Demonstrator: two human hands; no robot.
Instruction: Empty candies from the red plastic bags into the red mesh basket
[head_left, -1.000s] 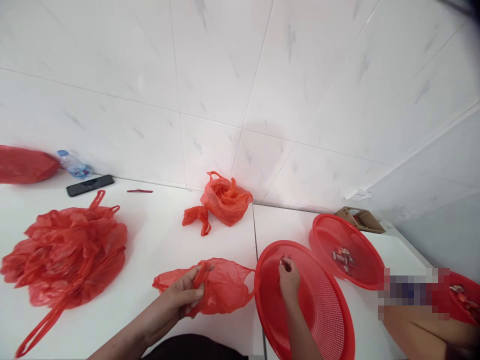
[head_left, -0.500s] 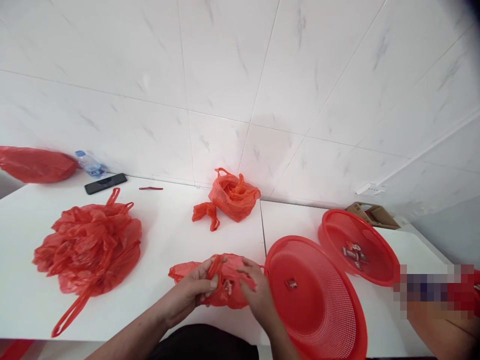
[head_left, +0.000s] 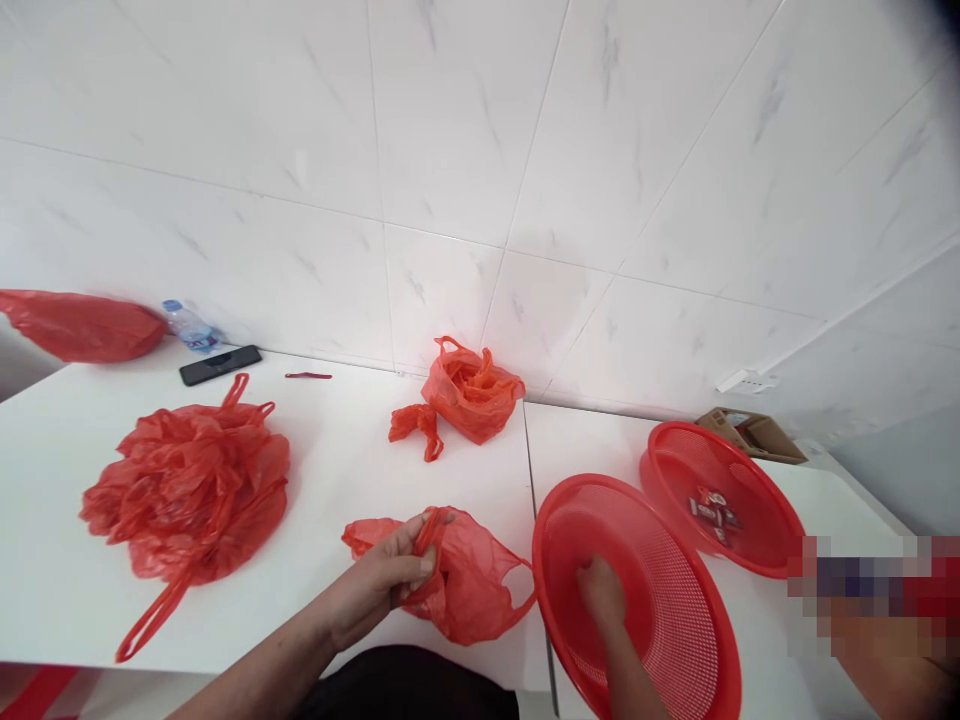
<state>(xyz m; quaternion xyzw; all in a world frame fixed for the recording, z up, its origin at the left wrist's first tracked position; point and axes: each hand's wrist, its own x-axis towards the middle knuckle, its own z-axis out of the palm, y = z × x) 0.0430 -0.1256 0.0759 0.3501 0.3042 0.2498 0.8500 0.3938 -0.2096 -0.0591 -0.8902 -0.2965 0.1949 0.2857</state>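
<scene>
My left hand (head_left: pixel 401 570) is closed on the gathered edge of a thin red plastic bag (head_left: pixel 476 585), pinching it between thumb and fingers. The bag's mouth gapes toward the right, and one handle loop reaches the basket's edge. My right hand (head_left: pixel 602 592) is down inside the nearer red plastic basket (head_left: pixel 682 600), fingers curled at its bottom. Whatever lies under those fingers is hidden.
A farther red basket (head_left: pixel 765 530) holds several small wrapped packets (head_left: pixel 715 512). A heap of red bags (head_left: pixel 187 490) lies at left, another red bag (head_left: pixel 476 395) by the wall. Phone (head_left: pixel 220 366), water bottle (head_left: pixel 191 327) and cardboard box (head_left: pixel 757 435) sit behind. Someone's arm (head_left: pixel 874 610) enters at right.
My right hand has left the bag and moved right, down into the nearer basket, over the spot where a small red packet lay. My left hand keeps its hold on the bag.
</scene>
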